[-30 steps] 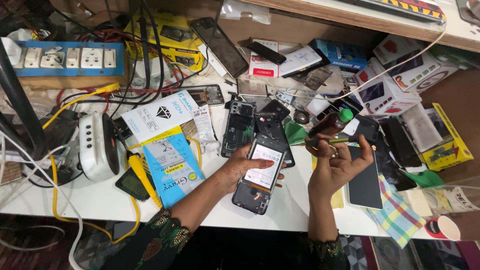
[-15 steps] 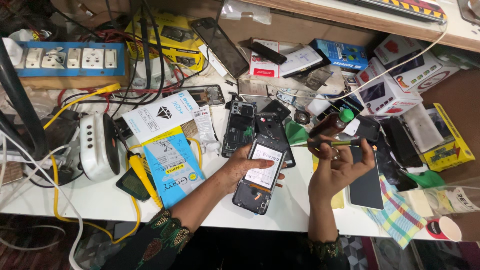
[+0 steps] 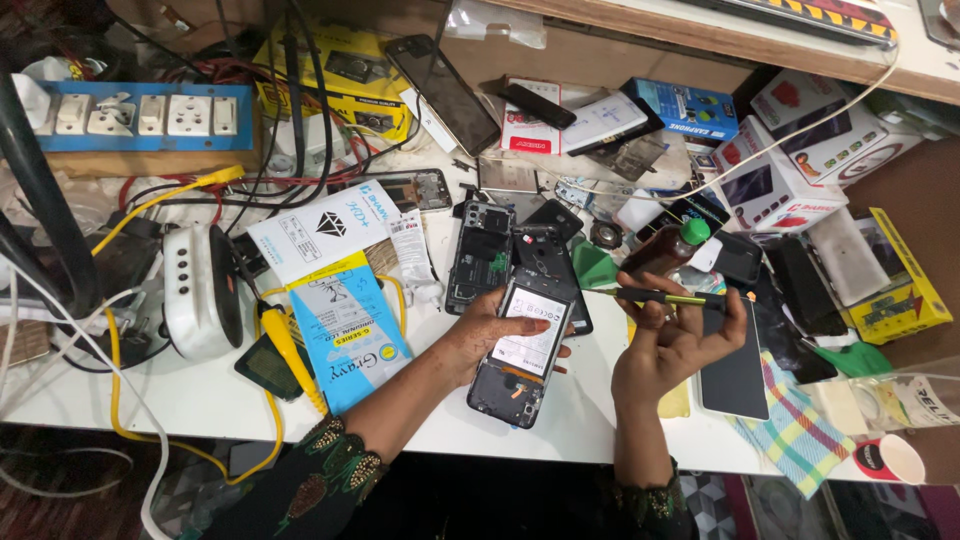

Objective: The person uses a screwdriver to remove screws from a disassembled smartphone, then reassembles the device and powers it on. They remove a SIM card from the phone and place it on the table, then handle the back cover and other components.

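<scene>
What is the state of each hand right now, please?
Left hand: fingers resting on the opened phone, steadying it on the table.
Right hand: closed on a thin screwdriver.

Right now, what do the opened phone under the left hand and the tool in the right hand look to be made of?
The opened phone under the left hand: dark matte plastic frame, probably, with a white, smooth battery label covering its middle. The screwdriver in the right hand: black handle with a yellow-green band, likely plastic or rubber; its thin shaft looks like metal, though too small to be sure.
</scene>
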